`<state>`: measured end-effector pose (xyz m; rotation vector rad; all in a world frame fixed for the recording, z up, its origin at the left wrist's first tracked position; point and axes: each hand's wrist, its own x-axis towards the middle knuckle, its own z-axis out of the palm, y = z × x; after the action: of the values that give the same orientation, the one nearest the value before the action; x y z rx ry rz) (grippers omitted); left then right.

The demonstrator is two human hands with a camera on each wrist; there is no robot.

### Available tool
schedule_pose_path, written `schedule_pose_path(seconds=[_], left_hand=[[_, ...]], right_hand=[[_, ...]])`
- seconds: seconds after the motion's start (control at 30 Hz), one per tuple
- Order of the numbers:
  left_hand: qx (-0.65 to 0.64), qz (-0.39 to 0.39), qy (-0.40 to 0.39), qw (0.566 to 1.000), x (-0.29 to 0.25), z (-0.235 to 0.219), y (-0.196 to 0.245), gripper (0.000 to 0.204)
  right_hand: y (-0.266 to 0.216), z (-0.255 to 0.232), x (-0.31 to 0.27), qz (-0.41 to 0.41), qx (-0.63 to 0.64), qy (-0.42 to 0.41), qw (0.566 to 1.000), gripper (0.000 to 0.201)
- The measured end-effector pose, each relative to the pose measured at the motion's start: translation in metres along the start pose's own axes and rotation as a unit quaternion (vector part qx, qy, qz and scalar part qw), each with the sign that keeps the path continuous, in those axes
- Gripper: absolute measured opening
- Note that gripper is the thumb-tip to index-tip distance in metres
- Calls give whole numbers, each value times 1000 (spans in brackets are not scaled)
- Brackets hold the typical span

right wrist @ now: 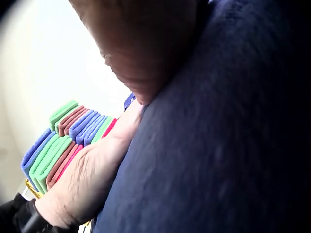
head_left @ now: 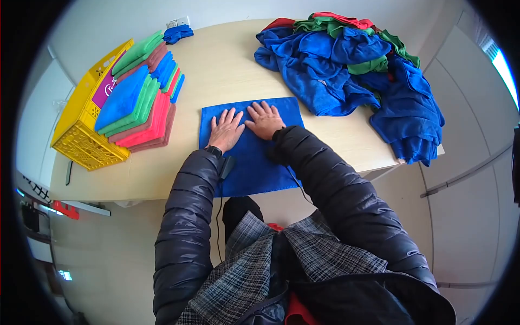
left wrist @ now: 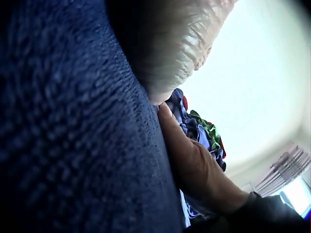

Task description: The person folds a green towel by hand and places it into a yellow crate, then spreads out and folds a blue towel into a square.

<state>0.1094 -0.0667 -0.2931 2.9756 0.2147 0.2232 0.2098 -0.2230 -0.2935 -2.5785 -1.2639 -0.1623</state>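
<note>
A blue cloth [head_left: 252, 162] lies spread flat on the table, its near edge hanging over the table's front edge. Both hands rest palm down on its far part, fingers spread. The left hand [head_left: 226, 131] is left of centre, and the right hand [head_left: 264, 120] lies just beside it, the thumbs close together. In the left wrist view the cloth [left wrist: 82, 131] fills the left side, with the right hand [left wrist: 199, 170] beyond. From the right wrist, the cloth [right wrist: 209, 136] shows at close range and the left hand [right wrist: 92, 179] rests against it.
Folded cloths [head_left: 143, 111] in several colours stand stacked at the left, against a yellow crate [head_left: 89, 135]. A loose heap of blue, green and red cloths [head_left: 325, 70] covers the table's back right. A small blue bundle [head_left: 177, 34] sits by a wall socket [head_left: 179, 22].
</note>
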Motion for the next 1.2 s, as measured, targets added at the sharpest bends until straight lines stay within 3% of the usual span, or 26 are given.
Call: schedule_pose_path(seconds=[0.23, 0.4, 0.53, 0.57, 0.7, 0.77, 0.9, 1.07, 1.2], left_hand=[[2, 4, 18, 1000, -3, -3, 0, 57], [-8, 9, 24, 1000, -3, 1, -4, 57], [-8, 16, 25, 1000, 0, 2, -7, 58], [-11, 15, 25, 1000, -7, 5, -5, 58], [-19, -3, 32, 999, -12, -2, 5, 59], [1, 34, 18, 999, -38, -2, 11, 59], [14, 34, 13, 999, -95, -14, 16, 58], [17, 27, 36, 999, -123, -13, -17, 58], [9, -12, 41, 999, -136, -18, -25, 57]], right_hand=[[48, -23, -1, 87, -41, -7, 995, 67], [84, -18, -23, 126, -29, 34, 991, 66], [56, -49, -58, 115, -76, -23, 990, 68], [33, -54, -68, 71, -55, -25, 996, 68], [-44, -38, -97, -2, -18, -2, 1000, 68], [-64, -22, -105, -21, 8, 32, 999, 66], [-59, -16, -117, -32, 7, 26, 999, 67], [-26, -34, -135, 6, -21, 5, 1000, 66], [16, -39, -156, 33, -33, 37, 998, 64]])
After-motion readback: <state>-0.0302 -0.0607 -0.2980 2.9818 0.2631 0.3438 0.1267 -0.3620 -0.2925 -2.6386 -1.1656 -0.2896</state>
